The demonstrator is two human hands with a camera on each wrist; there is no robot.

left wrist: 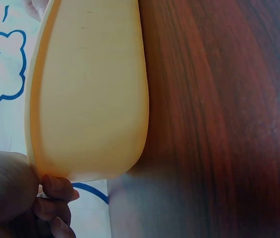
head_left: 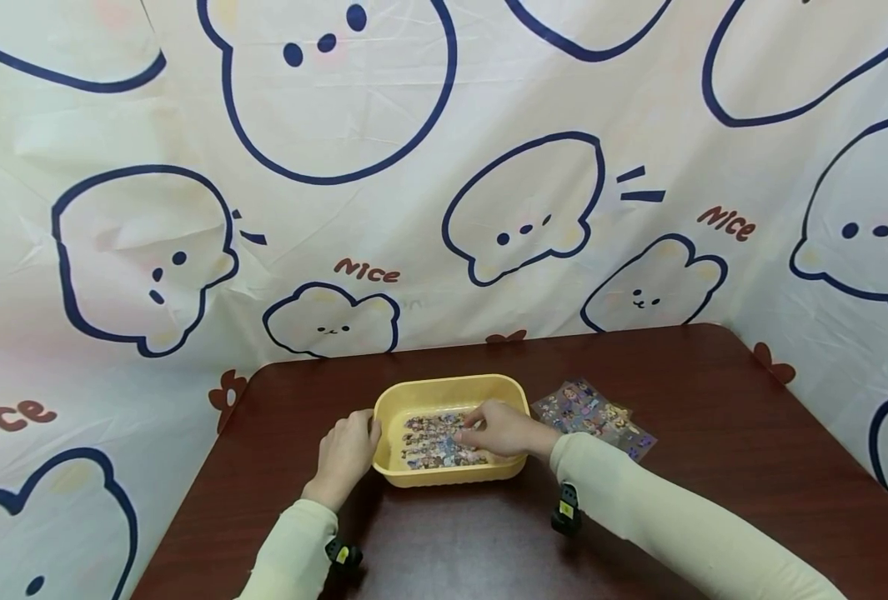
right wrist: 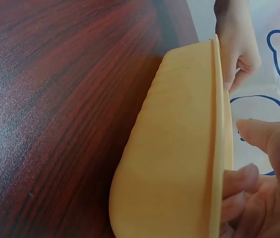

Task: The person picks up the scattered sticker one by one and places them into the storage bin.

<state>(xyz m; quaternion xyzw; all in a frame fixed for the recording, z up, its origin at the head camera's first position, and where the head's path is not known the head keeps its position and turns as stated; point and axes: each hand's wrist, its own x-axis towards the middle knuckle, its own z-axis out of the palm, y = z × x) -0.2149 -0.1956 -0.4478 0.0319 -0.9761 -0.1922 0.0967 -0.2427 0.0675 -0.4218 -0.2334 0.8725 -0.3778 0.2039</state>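
Note:
A yellow plastic basin stands on the table. On its floor lie small cartoon-figure stickers in rows; whether they are loose or on a clear sheet cannot be told. My left hand grips the basin's left rim, its fingers curled against the outside wall. Reaching over the right side, my right hand is inside the basin above the stickers. In the right wrist view its thumb stands apart from the fingers, which are partly hidden behind the rim. Nothing shows between them.
Clear sheets printed with cartoon figures lie overlapping to the right of the basin, partly under my right forearm. The dark brown wooden table has a patterned white cloth hanging behind it and at its sides.

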